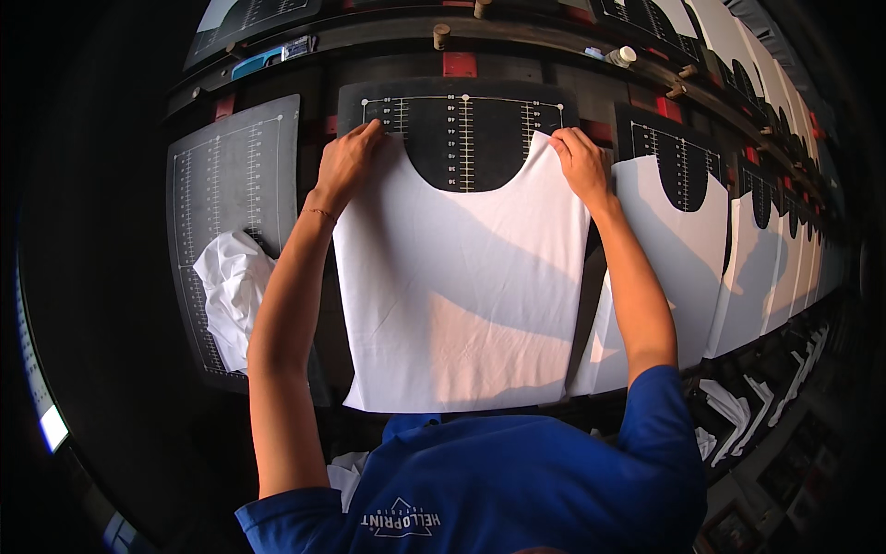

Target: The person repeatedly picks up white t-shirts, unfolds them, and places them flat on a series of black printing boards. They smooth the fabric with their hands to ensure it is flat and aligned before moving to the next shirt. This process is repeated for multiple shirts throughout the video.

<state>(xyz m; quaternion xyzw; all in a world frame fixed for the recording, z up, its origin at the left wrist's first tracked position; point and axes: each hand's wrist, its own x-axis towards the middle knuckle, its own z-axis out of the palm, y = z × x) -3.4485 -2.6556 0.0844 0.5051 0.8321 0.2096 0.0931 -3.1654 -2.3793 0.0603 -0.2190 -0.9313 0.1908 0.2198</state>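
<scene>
A white cut shirt panel with a scooped neckline lies spread over a dark board printed with white measuring scales. At the far left my left hand pinches the panel's upper left shoulder corner. Opposite it, my right hand has its fingers closed on the upper right shoulder corner. Between the two hands the board's scales show through the neck opening. Faint creases and patches of warm light cross the cloth, whose lower edge comes close to my body.
On the left, a grey marked board carries a crumpled white cloth. To the right, another white panel lies on its board, with several more beyond. A rail with wooden pegs, a blue object and a small white bottle run behind.
</scene>
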